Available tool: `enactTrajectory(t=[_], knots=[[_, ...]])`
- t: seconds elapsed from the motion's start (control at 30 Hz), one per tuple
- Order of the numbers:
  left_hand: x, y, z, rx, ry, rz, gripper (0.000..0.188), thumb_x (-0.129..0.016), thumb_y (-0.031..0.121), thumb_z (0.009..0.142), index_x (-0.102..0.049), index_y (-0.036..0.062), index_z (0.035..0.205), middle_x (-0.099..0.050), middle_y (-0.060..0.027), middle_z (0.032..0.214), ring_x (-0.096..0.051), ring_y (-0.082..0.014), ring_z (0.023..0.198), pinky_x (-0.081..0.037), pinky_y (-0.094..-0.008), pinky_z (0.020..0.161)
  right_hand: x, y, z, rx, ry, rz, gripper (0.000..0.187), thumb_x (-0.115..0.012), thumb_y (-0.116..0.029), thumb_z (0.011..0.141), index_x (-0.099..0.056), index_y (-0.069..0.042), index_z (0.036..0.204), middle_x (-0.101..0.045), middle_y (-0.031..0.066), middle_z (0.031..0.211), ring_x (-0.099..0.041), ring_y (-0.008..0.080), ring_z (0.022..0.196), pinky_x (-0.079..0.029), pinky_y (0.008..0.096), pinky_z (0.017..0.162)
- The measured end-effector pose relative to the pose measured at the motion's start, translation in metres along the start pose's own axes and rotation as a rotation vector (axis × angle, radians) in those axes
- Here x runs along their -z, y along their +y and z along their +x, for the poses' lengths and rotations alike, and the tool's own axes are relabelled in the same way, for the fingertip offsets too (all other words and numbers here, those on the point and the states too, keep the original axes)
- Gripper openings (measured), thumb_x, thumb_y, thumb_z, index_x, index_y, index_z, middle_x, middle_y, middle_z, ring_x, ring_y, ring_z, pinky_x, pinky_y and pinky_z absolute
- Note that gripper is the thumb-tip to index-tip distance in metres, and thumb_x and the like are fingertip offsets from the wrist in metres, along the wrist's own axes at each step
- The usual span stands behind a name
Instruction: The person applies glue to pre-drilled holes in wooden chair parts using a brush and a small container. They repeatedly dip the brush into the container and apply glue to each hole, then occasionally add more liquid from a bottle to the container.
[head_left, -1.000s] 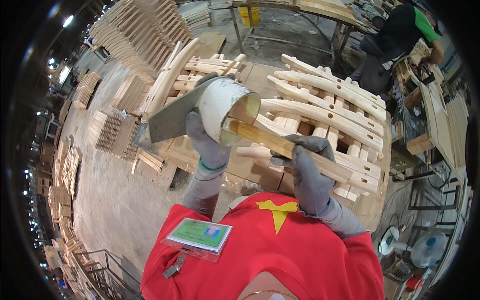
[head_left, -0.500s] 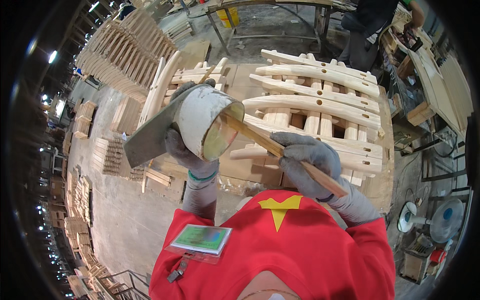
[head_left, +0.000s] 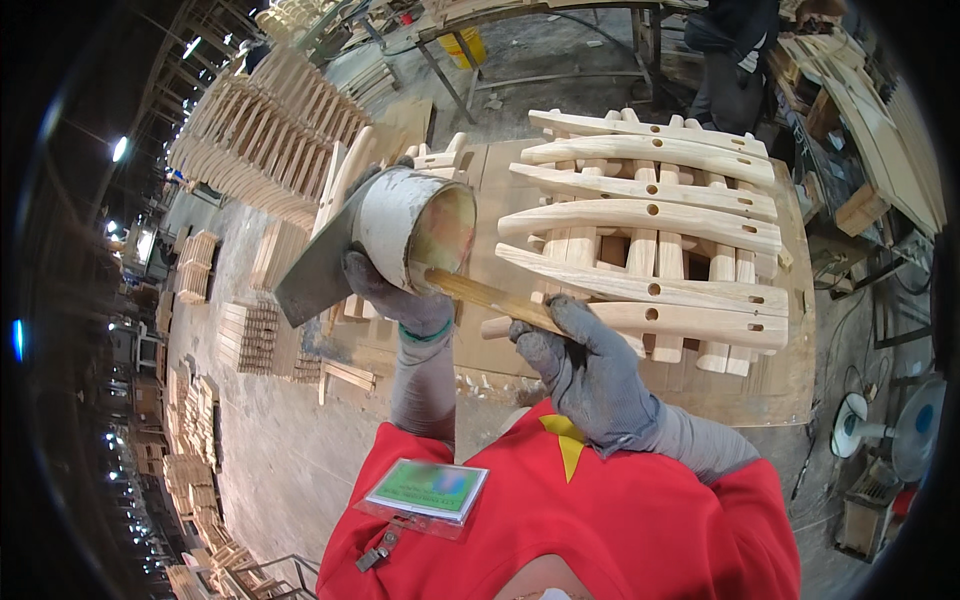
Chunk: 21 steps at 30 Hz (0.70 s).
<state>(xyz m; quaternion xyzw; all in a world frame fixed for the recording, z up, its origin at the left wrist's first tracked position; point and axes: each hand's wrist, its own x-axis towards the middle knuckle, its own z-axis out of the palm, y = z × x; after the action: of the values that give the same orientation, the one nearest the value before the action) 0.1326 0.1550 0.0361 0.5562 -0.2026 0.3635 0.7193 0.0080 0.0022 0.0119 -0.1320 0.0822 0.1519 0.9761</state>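
Observation:
My left hand (head_left: pixel 398 300), in a grey glove, is closed round a white, stained cup-like pot (head_left: pixel 385 222) tipped with its mouth to the right. A yellowish residue coats the pot's inside. Against the pot's left side lies a flat dark grey plate (head_left: pixel 318 268), apparently in the same grip. My right hand (head_left: pixel 592 378), also gloved, grips a flat wooden stick (head_left: pixel 492 298). The stick's tip meets the lower rim of the pot's mouth; its other end is hidden by the hand. Beyond the right hand, curved wooden slats (head_left: pixel 640 216) lie across straight pieces.
The slats rest on a board-topped table (head_left: pixel 775 385). Tall stacks of wooden parts (head_left: pixel 270 130) stand at the far left, with smaller piles (head_left: pixel 250 335) on the floor. A fan (head_left: pixel 908 432) stands at the right. A person (head_left: pixel 728 60) is at the far right, near a workbench (head_left: pixel 880 150).
The stick has shifted from inside the pot to its lower rim. My right hand has moved left and turned, so the stick's near end no longer shows. The view has shifted slightly.

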Motion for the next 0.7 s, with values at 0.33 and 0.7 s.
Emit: enactTrajectory(t=[0.33, 0.7], knots=[[0.025, -0.027, -0.011, -0.609, 0.288, 0.862, 0.061, -0.055, 0.029, 0.089, -0.024, 0.0043, 0.136, -0.039, -0.0223, 0.128, -0.054, -0.0291, 0.107, -0.054, -0.0424, 0.087, -0.001, -0.011, -0.003, -0.427, -0.094, 0.708, 0.028, -0.044, -0.013, 0.094, -0.048, 0.011, 0.107, -0.06, 0.0202, 0.094, -0.064, 0.0208, 0.085, -0.058, 0.0262, 0.076], [0.001, 0.011, -0.015, 0.225, 0.145, -0.354, 0.056, -0.031, 0.043, 0.094, -0.038, 0.0004, 0.13, -0.048, -0.0134, 0.127, -0.048, -0.0269, 0.116, -0.037, -0.0393, 0.101, 0.001, -0.037, 0.01, 0.416, 0.035, -0.255, 0.016, -0.045, -0.002, 0.093, -0.047, 0.005, 0.107, -0.057, 0.018, 0.103, -0.061, 0.0223, 0.098, -0.055, 0.0272, 0.084]])
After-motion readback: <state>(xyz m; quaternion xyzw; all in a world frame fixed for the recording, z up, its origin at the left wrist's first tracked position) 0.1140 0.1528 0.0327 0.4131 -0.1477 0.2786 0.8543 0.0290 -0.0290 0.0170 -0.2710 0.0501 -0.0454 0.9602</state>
